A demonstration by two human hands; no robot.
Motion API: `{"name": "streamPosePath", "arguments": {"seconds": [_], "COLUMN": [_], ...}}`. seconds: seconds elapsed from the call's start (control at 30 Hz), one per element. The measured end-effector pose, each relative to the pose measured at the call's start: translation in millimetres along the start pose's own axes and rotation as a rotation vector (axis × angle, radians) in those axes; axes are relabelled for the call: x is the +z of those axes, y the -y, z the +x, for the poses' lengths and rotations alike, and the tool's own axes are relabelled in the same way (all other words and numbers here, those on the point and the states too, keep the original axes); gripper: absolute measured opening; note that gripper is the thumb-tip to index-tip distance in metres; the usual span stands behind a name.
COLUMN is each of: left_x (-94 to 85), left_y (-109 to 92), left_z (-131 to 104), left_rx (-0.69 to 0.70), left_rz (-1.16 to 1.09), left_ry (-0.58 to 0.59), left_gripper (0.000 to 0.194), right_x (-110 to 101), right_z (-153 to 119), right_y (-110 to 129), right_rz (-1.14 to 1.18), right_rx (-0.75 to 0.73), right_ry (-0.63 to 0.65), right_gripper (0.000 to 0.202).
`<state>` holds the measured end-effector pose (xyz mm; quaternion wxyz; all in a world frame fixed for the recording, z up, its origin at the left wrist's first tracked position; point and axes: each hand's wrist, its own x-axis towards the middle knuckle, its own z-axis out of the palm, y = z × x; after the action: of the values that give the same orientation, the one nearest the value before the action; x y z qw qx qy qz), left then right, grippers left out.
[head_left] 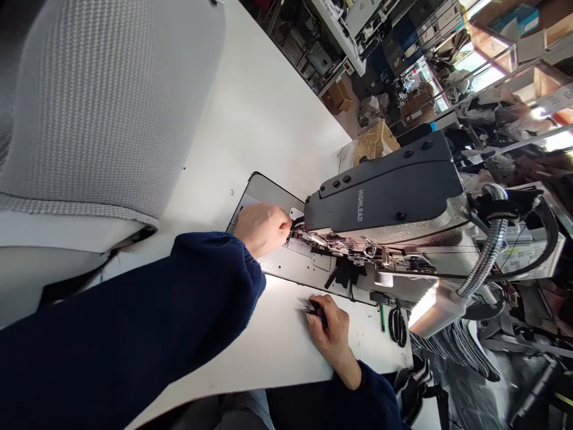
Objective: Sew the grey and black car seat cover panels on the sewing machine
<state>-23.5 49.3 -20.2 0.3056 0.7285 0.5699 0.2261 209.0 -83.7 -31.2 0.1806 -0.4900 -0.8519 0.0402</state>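
My left hand (pixel 264 230) is closed in a fist at the needle end of the dark grey sewing machine (pixel 389 185), over its metal bed plate (pixel 273 191). Whatever its fingers pinch is hidden behind the knuckles. My right hand (pixel 332 334) rests on the white table in front of the machine bed, curled round a small pair of dark thread snips (pixel 317 307). The snips' thin metal tips point left and look slightly blurred. Both forearms wear dark blue sleeves.
A large grey textured cover piece (pixel 98 107) fills the upper left. A lit lamp (pixel 436 307) on a flexible metal neck hangs at right. Black-handled scissors (pixel 397 326) and a green pen (pixel 382 318) lie on the white table (pixel 268 334). A cardboard box (pixel 371 143) stands behind the machine.
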Motion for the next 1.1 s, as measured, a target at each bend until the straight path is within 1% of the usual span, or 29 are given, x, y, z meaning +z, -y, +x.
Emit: {"name": "streamPosePath", "arguments": {"seconds": [0.33,0.7,0.93,1.1], "left_x": [4.2,5.6,9.0,5.7], "left_y": [1.0,1.0,3.8,4.6], "left_z": [-0.5,0.7,1.3,1.4], "left_rx": [0.003,0.018,0.040,0.027], "left_rz": [0.032,0.078,0.059,0.011], "left_ry": [-0.009,0.018,-0.003,-0.021], "left_gripper": [0.023,0.026,0.026,0.023], "right_x": [0.0,-0.7,1.0,0.6], "right_z": [0.6,2.5,-2.1,-1.0], "right_y": [1.0,2.6,-0.6,-0.3], "right_rz": [0.010,0.001,-0.004,-0.017], "right_rx": [0.002,0.002,0.032,0.024], "right_ry": [-0.005,-0.018,0.014,0.012], "right_gripper": [0.022,0.020,0.021,0.025]}}
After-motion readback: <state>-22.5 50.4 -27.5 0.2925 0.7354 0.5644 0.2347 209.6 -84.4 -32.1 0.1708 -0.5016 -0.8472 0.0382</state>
